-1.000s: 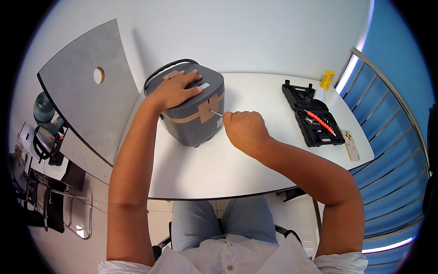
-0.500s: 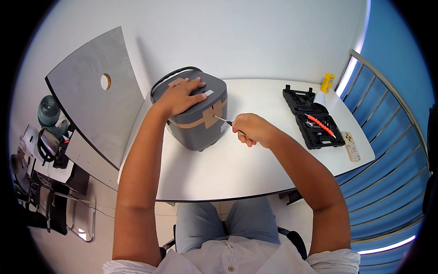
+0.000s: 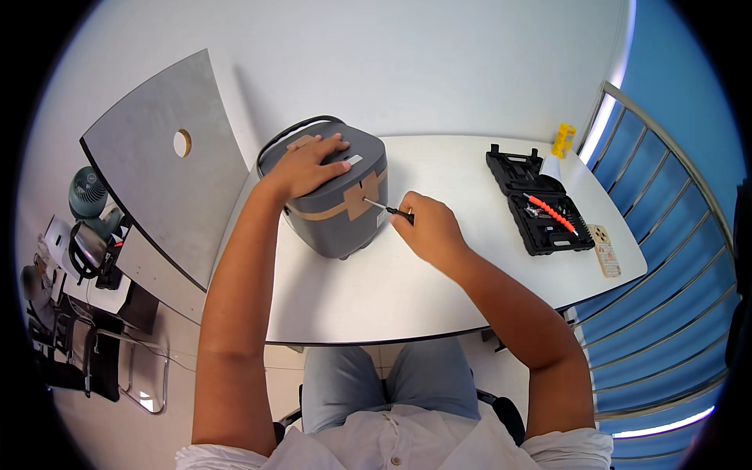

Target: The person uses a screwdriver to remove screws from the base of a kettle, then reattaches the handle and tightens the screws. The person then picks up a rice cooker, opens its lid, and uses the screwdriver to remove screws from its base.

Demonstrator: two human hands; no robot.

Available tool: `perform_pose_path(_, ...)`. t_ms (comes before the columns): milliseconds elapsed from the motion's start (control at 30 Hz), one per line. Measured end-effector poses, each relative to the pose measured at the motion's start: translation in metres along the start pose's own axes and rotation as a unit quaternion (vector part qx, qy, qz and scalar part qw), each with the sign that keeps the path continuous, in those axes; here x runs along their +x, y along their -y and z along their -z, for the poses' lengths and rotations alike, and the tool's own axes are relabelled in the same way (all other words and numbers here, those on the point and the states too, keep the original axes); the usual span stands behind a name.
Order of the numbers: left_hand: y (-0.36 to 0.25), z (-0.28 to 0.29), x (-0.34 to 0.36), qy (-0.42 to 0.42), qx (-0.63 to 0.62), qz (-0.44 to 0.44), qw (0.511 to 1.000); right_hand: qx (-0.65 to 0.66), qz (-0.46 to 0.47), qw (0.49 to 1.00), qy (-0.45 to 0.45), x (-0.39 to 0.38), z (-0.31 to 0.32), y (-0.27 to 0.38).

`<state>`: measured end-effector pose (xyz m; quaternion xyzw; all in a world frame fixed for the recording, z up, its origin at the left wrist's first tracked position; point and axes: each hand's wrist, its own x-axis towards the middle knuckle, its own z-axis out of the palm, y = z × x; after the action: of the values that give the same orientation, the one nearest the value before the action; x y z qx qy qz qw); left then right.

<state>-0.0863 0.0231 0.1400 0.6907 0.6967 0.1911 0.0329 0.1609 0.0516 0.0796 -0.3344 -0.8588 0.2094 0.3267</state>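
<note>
A dark grey rice cooker (image 3: 333,231) with a tan band, a tan front patch and a black handle stands on the left of the white table (image 3: 423,305). Flat across its lid lies my left hand (image 3: 308,166), fingers spread. My right hand (image 3: 431,231) is closed round the black handle of a screwdriver (image 3: 399,214). The screwdriver's metal shaft points left, and its tip meets the tan patch on the cooker's front.
An opened black tool case (image 3: 536,241) sits at the right, with a red flexible shaft (image 3: 552,213) on it. Near it are a yellow package (image 3: 563,139) and a beige remote-like strip (image 3: 605,254). A grey partition (image 3: 157,164) rises at left, a metal railing (image 3: 670,149) at right.
My right hand has turned on the screwdriver handle, its wrist rolling over and its fingers shifting. The tip stays at the tan patch. My left hand remains on the lid.
</note>
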Motion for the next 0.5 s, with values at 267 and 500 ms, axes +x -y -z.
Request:
perform_pose_path(267, -0.004, -0.001, 0.0, -0.001, -0.001, 0.002, 1.0, 0.236, -0.206, 0.917, 0.248, 0.026, 0.014, -0.014)
perform_pose_path(500, -0.007, 0.0, -0.003, 0.013, 0.001, 0.012, 1.0, -0.299, 0.112, 0.948, 0.012, -0.006, -0.011, 0.006)
